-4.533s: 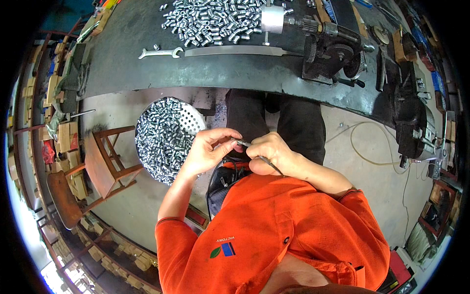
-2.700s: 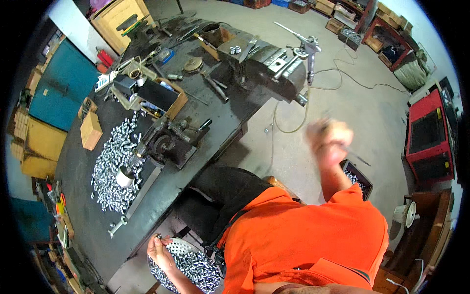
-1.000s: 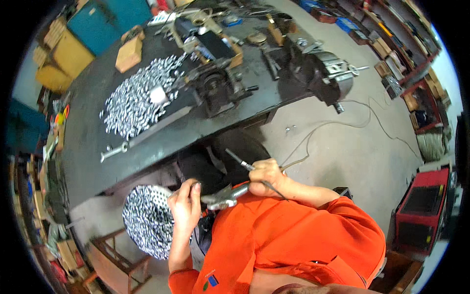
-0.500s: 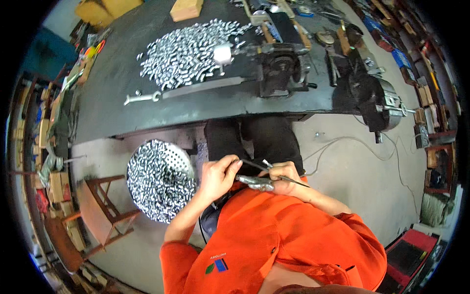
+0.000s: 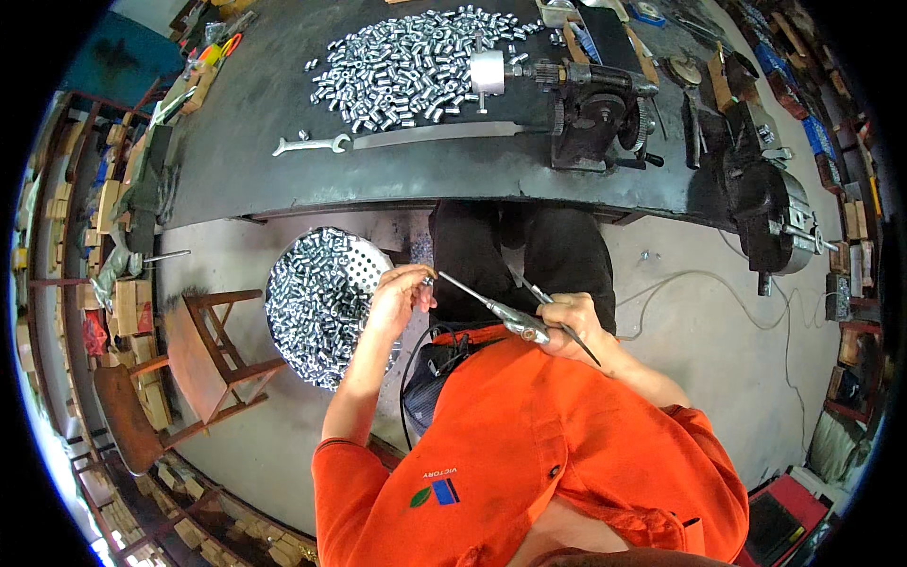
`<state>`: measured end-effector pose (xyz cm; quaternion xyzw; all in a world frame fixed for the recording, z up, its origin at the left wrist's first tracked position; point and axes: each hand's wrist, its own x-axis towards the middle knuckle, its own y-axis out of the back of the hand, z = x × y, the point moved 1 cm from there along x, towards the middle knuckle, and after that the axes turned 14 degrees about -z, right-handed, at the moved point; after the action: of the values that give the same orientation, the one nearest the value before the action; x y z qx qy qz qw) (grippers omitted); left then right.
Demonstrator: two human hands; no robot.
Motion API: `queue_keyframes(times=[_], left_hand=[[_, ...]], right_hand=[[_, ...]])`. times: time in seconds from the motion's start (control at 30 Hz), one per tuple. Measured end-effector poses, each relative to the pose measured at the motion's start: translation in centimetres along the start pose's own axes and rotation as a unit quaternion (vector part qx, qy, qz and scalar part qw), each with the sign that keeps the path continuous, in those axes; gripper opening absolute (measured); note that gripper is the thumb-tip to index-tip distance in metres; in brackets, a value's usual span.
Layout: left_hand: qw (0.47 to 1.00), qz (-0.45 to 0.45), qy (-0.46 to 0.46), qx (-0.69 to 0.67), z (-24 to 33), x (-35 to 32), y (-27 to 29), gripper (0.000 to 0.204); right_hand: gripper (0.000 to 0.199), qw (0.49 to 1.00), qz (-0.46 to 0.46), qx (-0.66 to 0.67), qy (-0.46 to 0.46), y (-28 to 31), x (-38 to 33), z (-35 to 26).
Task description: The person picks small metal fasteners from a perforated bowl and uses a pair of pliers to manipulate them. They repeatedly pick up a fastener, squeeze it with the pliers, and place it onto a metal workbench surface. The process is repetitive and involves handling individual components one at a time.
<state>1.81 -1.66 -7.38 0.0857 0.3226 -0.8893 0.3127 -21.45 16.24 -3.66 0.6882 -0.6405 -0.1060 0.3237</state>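
My left hand (image 5: 403,291) is raised beside the basket, its fingertips pinching a small shiny metal piece (image 5: 429,280), mostly hidden. Almost touching it is the tip of a grey metal tool (image 5: 521,324) with a long slim rod; its exact kind is unclear. My right hand (image 5: 573,317) is closed around this tool in front of my waist. A thin dark rod (image 5: 583,348) crosses the same fist; whether it belongs to the tool I cannot tell. To the left, a round perforated metal basket (image 5: 367,268) is heaped with small shiny metal sleeves (image 5: 316,312).
Ahead, a dark workbench (image 5: 236,189) bears a pile of similar sleeves (image 5: 397,71), a wrench (image 5: 312,145), a flat metal strip (image 5: 435,135), a cranked machine (image 5: 605,118) and a vise (image 5: 779,213). A wooden chair (image 5: 203,359) stands left. A cable (image 5: 680,276) lies on the floor.
My left hand has moved left, away from my right hand, and the slim rod between them now shows. The bench and basket sit higher and farther right in view.
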Motion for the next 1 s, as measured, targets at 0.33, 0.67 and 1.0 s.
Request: queue_keyframes(times=[0.33,0.67,1.0], left_hand=[[0.997,0.052,0.036,0.05,0.0,1.2,0.9,0.017],[0.996,0.072,0.049,0.034,0.0,1.0,1.3,0.019],[0.995,0.056,0.068,0.046,-1.1,1.0,2.3,0.019]], right_hand=[[0.018,1.0,-0.003,0.007,-0.012,-0.3,0.5,0.5],[0.017,1.0,-0.01,-0.01,-0.001,-1.0,1.3,1.3],[0.015,0.999,-0.034,0.023,-0.019,-1.4,2.0,1.7]])
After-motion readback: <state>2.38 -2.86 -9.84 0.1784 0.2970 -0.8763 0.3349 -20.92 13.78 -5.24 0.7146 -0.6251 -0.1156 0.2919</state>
